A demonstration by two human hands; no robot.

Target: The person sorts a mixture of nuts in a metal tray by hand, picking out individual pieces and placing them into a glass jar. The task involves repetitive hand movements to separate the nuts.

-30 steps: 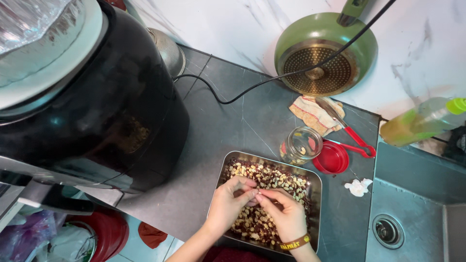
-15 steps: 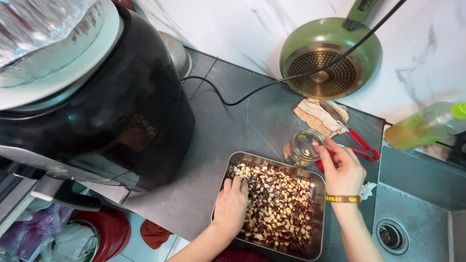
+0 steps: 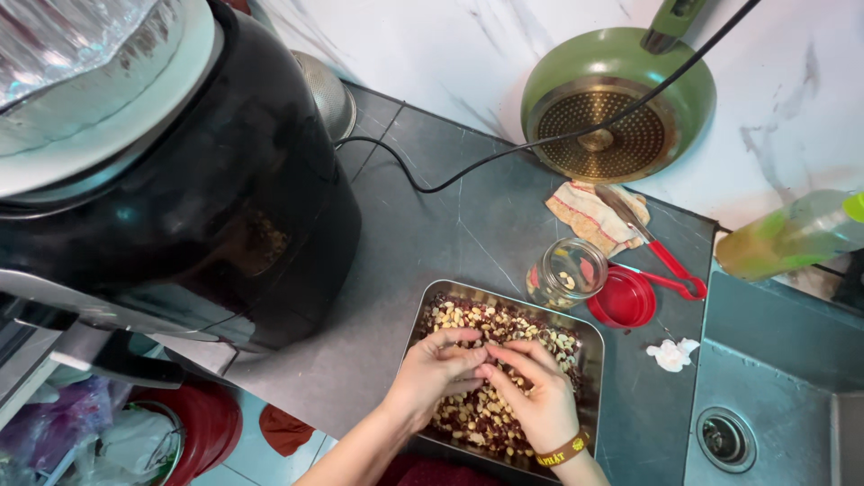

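Home kitchen: sink (image 3: pixel 774 396), air fryer (image 3: pixel 171 171)

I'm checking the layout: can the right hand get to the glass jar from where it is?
Probably yes. The right hand is over the tray, and the jar stands just beyond the tray's far edge, open-mouthed, with nothing between.

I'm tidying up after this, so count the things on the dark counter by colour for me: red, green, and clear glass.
Red: 2, the red lid and the red-handled scissors.
Green: 2, the green pan and the green bottle.
Clear glass: 1, the jar.
Total: 5.
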